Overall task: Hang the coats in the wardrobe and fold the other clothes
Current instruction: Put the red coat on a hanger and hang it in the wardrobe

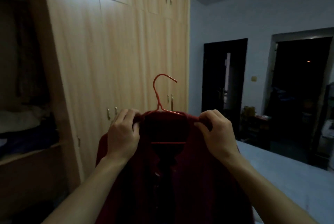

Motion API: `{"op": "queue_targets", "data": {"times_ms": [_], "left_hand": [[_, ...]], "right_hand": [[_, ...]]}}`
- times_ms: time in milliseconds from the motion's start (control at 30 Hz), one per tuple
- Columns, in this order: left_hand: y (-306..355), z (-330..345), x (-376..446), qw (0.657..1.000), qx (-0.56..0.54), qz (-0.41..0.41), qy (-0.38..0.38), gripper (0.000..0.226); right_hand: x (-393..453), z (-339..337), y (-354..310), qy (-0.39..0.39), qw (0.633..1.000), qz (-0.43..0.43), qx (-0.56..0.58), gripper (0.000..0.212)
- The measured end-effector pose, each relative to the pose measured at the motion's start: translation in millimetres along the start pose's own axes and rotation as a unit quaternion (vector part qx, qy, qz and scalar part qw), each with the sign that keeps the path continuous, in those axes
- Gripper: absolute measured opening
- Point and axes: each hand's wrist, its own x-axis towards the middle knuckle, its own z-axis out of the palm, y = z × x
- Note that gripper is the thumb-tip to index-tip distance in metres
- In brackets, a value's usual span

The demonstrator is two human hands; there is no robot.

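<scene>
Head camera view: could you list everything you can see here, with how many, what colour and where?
coat: one, dark red, centre foreground, on the hanger
hanger: one, red, hook free above the coat's collar
wardrobe: one, pale wood, doors shut at centre, open section at left
folded clothes: a dark pile, count unclear, on the open shelf at left
doorways: two, dark, in the right wall
wall switch: one, between the doorways
left hand: one, fingers gripping the coat's left shoulder
right hand: one, fingers pinching the coat's right shoulder
</scene>
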Motion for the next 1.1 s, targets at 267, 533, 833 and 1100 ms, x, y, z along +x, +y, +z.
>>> {"op": "queue_targets", "data": {"times_ms": [267, 533, 833, 1100], "left_hand": [[-36.9, -72.7, 35.0, 0.992, 0.116, 0.036, 0.040, 0.021], [-104.5, -139.6, 27.6, 0.983, 0.158, 0.072, 0.056, 0.022], [-200.1, -257.3, 14.6, 0.977, 0.161, 0.114, 0.084, 0.016], [-267.2, -336.8, -13.6, 0.978, 0.170, 0.078, 0.097, 0.019]], "right_hand": [[53.5, 50.4, -46.9, 0.019, 0.992, -0.074, 0.098, 0.014], [54.1, 119.6, -110.1, -0.010, 0.981, -0.105, 0.161, 0.012], [66.4, 194.7, -237.8, -0.040, 0.960, -0.149, 0.233, 0.013], [55.8, 263.3, -354.3, -0.099, 0.933, -0.172, 0.302, 0.011]]}}
